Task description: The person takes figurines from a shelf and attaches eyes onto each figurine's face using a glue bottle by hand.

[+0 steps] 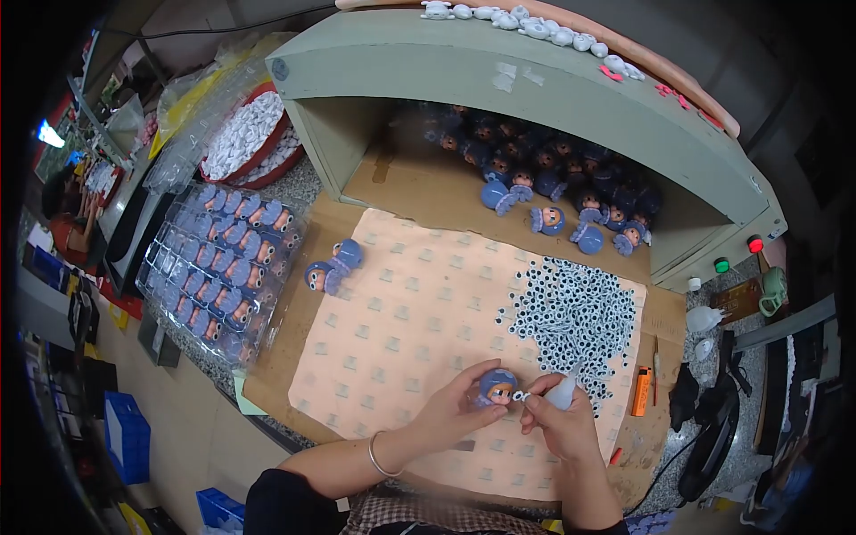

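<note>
My left hand point(444, 412) is closed around a small doll point(497, 383) with a blue hood, its face turned to the right. In my right hand point(566, 430) rests a small translucent squeeze bottle point(562, 392), nozzle up. Between the fingertips of that same hand is a tiny white pair of toy glasses point(521, 396), close to the doll's face. A heap of similar white glasses point(575, 312) with dark centres spreads behind my right hand on the pale peach mat point(410, 321). Two blue dolls point(334, 266) lie at the mat's left edge.
Under a grey-green hood point(499, 98) with red and green lights lie many blue dolls point(553, 165). Clear trays of dolls point(223, 267) stand at left, near a red basin point(285, 165) of white pieces. An orange lighter point(641, 392) lies at right.
</note>
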Demonstrator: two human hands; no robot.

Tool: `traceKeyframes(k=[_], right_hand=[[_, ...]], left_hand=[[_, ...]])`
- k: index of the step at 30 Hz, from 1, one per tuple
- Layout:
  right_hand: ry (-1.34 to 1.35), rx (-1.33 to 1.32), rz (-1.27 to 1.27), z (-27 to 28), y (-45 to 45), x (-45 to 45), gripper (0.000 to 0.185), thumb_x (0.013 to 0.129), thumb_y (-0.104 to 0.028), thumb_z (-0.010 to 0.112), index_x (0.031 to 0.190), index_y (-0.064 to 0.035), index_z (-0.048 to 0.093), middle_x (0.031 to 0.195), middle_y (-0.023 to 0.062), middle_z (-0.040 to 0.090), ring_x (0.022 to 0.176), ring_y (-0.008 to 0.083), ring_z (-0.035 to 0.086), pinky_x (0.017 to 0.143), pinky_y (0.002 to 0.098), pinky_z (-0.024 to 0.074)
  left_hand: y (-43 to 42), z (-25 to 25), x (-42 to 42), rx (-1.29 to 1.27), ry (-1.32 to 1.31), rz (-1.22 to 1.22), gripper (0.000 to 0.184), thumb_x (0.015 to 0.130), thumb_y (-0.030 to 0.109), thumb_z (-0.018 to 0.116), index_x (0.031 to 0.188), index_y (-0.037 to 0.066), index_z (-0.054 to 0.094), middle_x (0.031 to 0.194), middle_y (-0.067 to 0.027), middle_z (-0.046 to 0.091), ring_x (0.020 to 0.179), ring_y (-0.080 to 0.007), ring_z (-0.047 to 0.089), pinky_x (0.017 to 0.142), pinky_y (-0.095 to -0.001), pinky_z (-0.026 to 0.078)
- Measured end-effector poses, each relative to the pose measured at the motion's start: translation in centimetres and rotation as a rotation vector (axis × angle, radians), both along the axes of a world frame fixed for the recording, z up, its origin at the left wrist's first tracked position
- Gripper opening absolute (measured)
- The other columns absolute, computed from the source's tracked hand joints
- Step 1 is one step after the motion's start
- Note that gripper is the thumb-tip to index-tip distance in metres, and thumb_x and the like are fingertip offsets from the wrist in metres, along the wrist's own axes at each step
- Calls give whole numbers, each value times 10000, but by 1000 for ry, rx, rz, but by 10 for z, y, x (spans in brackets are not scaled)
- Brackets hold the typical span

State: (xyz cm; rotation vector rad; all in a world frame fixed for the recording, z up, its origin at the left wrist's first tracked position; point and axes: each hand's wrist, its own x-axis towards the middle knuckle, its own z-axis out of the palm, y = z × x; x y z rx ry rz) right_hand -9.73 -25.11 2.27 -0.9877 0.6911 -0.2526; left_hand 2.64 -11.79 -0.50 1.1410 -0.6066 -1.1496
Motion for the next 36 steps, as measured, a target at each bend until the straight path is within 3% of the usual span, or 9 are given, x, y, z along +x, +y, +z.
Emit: traceKeyframes(k=[11, 20, 29, 36], right_hand=[[-34, 188, 22, -3, -1, 4, 134, 758, 22, 590, 855, -12, 505, 680, 59, 541, 528, 128, 538, 462, 258, 452], [11, 196, 24, -8, 0, 5, 154, 752, 13, 593, 863, -31, 495, 654, 53, 537, 510, 123, 526, 436, 254, 423], [22, 258, 6, -10, -1, 6, 167, 741, 12, 612, 848, -44, 497, 665, 43, 540, 501, 123, 532, 453, 260, 444], [41, 31, 19, -10, 8, 10, 159, 758, 14, 594, 857, -32, 478, 676, 54, 535, 499, 123, 534, 444, 253, 458]], left_hand=[[0, 1, 0, 4, -71, 7, 607, 795, 53, 598, 1299, 35, 260, 1183, -106, 430, 1065, -176, 457, 889, -304, 422], [-1, 1, -1, -11, -74, 36, 591, 782, 30, 607, 1289, 52, 304, 1181, -92, 457, 1057, -163, 466, 861, -288, 423], [0, 1, 0, -2, -90, 11, 602, 790, 35, 596, 1302, 47, 279, 1195, -97, 434, 1086, -174, 443, 888, -296, 413], [-1, 0, 0, -34, -39, 31, 569, 801, 8, 566, 1300, 52, 295, 1227, -97, 428, 1098, -168, 442, 888, -296, 407]])
